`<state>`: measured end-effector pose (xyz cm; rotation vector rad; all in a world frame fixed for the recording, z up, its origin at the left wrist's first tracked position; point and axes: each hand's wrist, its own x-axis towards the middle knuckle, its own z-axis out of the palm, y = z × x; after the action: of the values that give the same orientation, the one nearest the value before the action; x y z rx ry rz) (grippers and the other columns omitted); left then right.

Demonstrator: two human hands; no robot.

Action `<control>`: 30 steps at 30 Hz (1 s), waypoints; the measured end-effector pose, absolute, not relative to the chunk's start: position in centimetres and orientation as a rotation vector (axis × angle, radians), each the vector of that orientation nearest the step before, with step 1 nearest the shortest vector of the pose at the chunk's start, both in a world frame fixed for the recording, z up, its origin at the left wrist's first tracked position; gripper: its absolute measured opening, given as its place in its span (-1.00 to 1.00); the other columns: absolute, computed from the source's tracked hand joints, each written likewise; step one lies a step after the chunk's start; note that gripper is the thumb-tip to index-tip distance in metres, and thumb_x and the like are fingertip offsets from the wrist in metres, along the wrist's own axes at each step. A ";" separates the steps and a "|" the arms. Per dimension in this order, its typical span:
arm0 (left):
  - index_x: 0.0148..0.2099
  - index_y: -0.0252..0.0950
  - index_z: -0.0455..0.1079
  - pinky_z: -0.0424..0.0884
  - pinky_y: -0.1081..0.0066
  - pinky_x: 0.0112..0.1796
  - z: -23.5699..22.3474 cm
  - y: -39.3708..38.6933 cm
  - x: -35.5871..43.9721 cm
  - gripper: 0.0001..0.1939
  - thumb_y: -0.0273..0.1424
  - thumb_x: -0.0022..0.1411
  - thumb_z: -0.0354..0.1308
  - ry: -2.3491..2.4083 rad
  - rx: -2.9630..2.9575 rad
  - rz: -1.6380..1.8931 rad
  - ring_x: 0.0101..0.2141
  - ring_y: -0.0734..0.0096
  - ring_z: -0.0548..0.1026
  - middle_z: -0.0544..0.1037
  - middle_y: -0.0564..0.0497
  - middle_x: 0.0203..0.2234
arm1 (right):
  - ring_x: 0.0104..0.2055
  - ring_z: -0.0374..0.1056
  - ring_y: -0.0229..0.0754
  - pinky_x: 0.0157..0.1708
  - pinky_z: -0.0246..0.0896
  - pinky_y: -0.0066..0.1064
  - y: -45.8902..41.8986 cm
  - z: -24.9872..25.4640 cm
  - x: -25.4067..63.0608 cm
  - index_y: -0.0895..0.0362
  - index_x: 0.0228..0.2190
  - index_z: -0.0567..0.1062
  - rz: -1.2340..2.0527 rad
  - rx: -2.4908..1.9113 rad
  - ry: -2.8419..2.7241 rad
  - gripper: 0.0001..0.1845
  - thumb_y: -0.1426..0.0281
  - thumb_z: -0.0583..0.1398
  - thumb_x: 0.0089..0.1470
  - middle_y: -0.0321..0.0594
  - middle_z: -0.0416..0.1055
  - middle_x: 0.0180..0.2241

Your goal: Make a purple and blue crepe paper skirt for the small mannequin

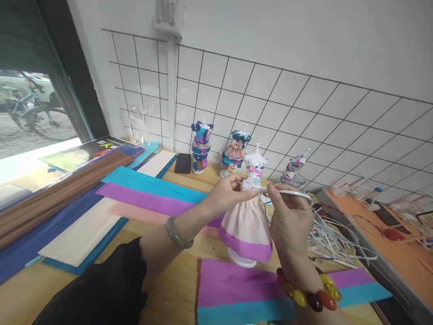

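A small white dress form [256, 162] stands on the table, its bodice patterned in pink and blue. Around it hangs a gathered cream skirt [248, 221] with a purple hem band, paper-like or fabric. My left hand [233, 192] is closed at the waist, thumb in front and fingers partly behind, pinching the top of the skirt. At the other side of the waist, my right hand [291, 221] is closed with thumb and forefinger together. It grips a thin white disc or ring, seen edge-on [292, 193], perhaps a tape roll. The round white base [241, 258] shows below the skirt.
Behind stand several decorated dress forms, including a blue-purple one [202, 149] and a ruffled one [236, 151]. A phone [183, 163] lies near the wall grid. Coloured strips [145, 194] spread leftward; a two-tone sheet [237, 289] lies in front. Tangled white strips [333, 234] lie right.
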<state>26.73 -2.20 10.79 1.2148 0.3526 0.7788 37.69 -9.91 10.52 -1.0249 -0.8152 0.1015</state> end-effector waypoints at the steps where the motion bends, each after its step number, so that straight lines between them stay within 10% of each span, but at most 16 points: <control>1: -0.18 -0.39 0.37 0.35 0.38 -0.17 10.7 -2.2 26.8 -0.63 -0.41 -0.07 0.35 0.354 1.214 0.778 -0.29 0.42 0.50 0.55 -0.12 -0.28 | -0.35 0.36 -0.25 -0.30 0.27 -0.35 -10.0 10.6 37.7 0.14 -0.49 0.49 0.102 -1.030 -0.832 -0.82 0.36 0.36 -0.19 -0.29 0.41 -0.43; 30: -0.19 -0.38 0.36 0.33 0.36 -0.15 10.3 -2.2 26.9 -0.65 -0.35 -0.02 0.32 0.350 1.248 0.780 -0.25 0.41 0.49 0.54 -0.13 -0.25 | -0.33 0.33 -0.25 -0.26 0.23 -0.34 -10.2 10.4 37.6 0.15 -0.47 0.48 0.108 -1.085 -0.887 -0.84 0.39 0.34 -0.15 -0.28 0.39 -0.41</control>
<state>26.92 -2.18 10.29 1.2479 0.3497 0.7802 37.60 -10.18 10.42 -1.0849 -0.8867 0.1079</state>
